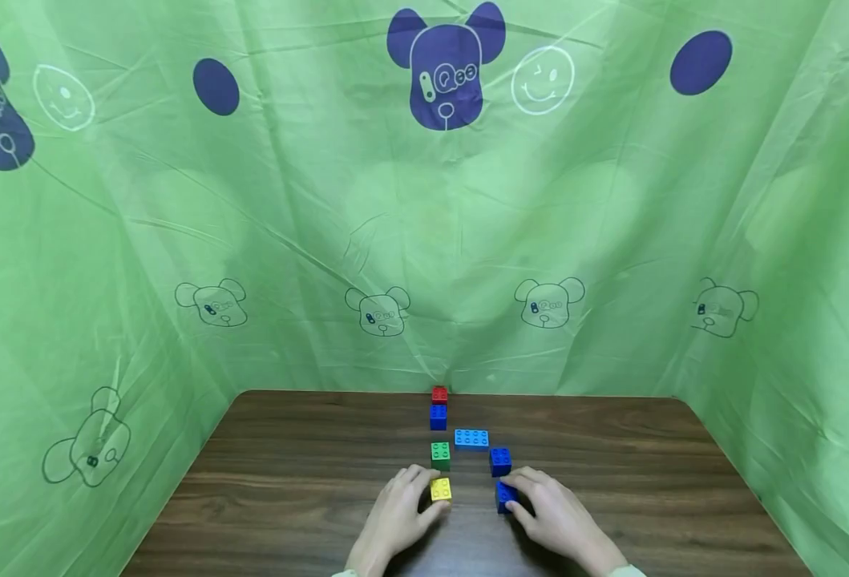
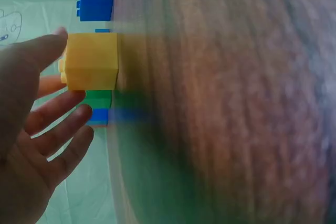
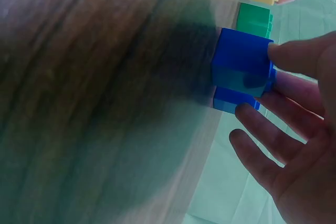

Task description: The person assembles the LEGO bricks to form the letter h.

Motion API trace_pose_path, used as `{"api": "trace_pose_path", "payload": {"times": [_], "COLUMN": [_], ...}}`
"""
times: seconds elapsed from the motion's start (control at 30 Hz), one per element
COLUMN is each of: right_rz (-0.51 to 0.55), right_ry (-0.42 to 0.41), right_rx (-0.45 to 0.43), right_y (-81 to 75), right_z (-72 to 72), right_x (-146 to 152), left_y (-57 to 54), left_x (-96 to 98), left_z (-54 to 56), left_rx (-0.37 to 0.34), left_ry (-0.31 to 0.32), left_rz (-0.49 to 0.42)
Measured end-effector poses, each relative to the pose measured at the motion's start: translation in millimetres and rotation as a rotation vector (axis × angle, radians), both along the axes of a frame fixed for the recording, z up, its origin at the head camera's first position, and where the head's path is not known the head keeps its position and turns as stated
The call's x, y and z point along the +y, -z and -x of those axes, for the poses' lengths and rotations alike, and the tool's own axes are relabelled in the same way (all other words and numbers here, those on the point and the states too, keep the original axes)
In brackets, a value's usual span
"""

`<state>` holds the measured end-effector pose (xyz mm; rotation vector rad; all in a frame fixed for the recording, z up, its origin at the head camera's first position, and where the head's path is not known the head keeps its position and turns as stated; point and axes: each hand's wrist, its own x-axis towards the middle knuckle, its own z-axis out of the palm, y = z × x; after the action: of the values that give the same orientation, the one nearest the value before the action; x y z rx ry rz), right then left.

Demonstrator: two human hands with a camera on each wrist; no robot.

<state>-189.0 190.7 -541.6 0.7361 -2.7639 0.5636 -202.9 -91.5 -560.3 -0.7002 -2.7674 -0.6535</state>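
With thumb and index finger, my left hand (image 1: 397,513) pinches a yellow toy building brick (image 1: 441,489) near the front of the table. In the left wrist view that yellow brick (image 2: 92,61) sits on the wood, and the other fingers spread loosely beside it. Across from it, my right hand (image 1: 557,513) grips a dark blue brick (image 1: 503,498). The right wrist view shows the thumb on the near edge of this blue brick (image 3: 241,61) and the index finger behind it. A second dark blue brick (image 1: 500,462) stands just beyond.
Behind the yellow brick stands a green brick (image 1: 441,455). A longer light blue brick (image 1: 470,439) lies crosswise between the two columns. Farther back are a blue brick (image 1: 438,417) and a red brick (image 1: 439,394). A green printed curtain (image 1: 453,240) surrounds the wooden table (image 1: 287,481).
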Motion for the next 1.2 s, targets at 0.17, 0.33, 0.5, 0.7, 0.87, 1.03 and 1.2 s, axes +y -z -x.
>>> {"api": "trace_pose_path", "payload": {"times": [0.17, 0.33, 0.5, 0.7, 0.87, 1.03, 1.2], "right_rz": [0.004, 0.004, 0.027, 0.06, 0.056, 0.049, 0.034], "right_ry": [0.001, 0.005, -0.009, -0.051, -0.064, -0.059, -0.061], "right_rx": [-0.023, -0.06, -0.125, -0.141, -0.149, -0.164, -0.167], "right_y": [0.4, -1.2, -1.8, -2.4, -3.0, -3.1, -3.6], "right_z": [3.4, 6.8, 8.0, 9.9, 10.5, 10.8, 9.9], "right_x": [-1, -2, -1, -1, -2, -1, 0], "left_y": [1.8, -6.0, -10.9, -7.0, -2.0, -0.2, 1.3], "left_x": [2.4, 12.9, 26.3, 37.9, 39.0, 37.4, 36.7], "left_z": [-0.4, -5.3, -13.1, -18.5, -18.8, -13.7, -8.8], "left_rx": [0.011, -0.052, -0.13, -0.133, -0.143, -0.217, -0.289], "left_ry": [0.021, 0.058, 0.114, 0.163, 0.169, 0.195, 0.179], "left_rz": [-0.013, -0.058, -0.064, -0.061, -0.088, -0.186, -0.293]}}
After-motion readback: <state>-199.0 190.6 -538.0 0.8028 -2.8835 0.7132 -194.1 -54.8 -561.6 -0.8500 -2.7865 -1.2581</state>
